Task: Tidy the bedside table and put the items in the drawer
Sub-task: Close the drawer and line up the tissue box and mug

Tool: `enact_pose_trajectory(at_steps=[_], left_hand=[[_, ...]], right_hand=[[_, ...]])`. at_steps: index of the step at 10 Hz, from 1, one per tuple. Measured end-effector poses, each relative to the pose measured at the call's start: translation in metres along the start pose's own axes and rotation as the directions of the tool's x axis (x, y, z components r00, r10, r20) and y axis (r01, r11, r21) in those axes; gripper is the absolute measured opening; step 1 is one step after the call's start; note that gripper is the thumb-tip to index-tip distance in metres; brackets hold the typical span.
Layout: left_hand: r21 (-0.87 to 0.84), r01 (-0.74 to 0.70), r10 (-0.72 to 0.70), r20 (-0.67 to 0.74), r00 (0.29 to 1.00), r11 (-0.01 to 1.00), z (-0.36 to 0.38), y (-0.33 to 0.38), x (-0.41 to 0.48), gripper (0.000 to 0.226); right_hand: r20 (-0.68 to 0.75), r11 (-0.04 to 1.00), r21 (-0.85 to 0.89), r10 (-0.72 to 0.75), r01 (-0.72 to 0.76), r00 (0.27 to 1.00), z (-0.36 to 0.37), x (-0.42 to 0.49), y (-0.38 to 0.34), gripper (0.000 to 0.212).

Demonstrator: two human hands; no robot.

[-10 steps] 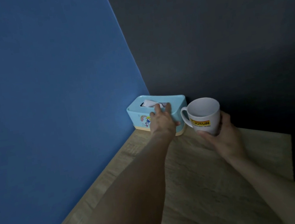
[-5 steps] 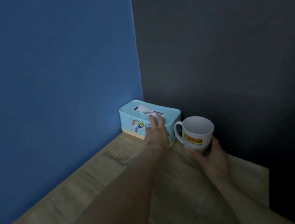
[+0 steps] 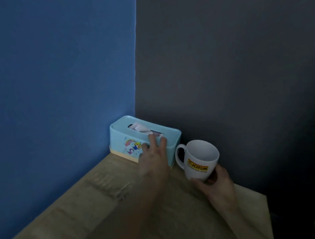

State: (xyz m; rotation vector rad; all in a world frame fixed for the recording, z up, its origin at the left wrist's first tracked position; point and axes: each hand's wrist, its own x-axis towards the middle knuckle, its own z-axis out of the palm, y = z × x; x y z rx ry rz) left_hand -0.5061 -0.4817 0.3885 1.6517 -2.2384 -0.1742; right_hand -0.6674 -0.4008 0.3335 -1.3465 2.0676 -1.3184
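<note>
Pale wooden bedside table [image 3: 86, 220] fills the foreground. Clearing it probably goes best by keeping the mug [image 3: 200, 159] level and getting a real hold on the tissue box [image 3: 121, 138] before lifting. The right hand [image 3: 217, 188] curls round the mug's base. Beyond it, the left hand [image 3: 154, 158] lays straight, spread fingers on the box, which sits in the wall corner.
</note>
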Motion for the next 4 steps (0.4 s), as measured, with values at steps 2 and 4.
enact_pose_trajectory(at_steps=[2, 4], left_hand=[[-0.264, 0.046, -0.038, 0.035, 0.999, 0.964, 0.002, -0.002, -0.013, 0.077], [-0.41, 0.223, -0.143, 0.216, 0.966, 0.884, -0.004, -0.036, -0.087, 0.085]], right_hand=[[-0.012, 0.987, -0.104, 0.12, -0.12, 0.993, -0.001, -0.002, -0.008, 0.086], [-0.029, 0.938, -0.144, 0.313, -0.314, 0.949, -0.006, -0.045, -0.033, 0.108]])
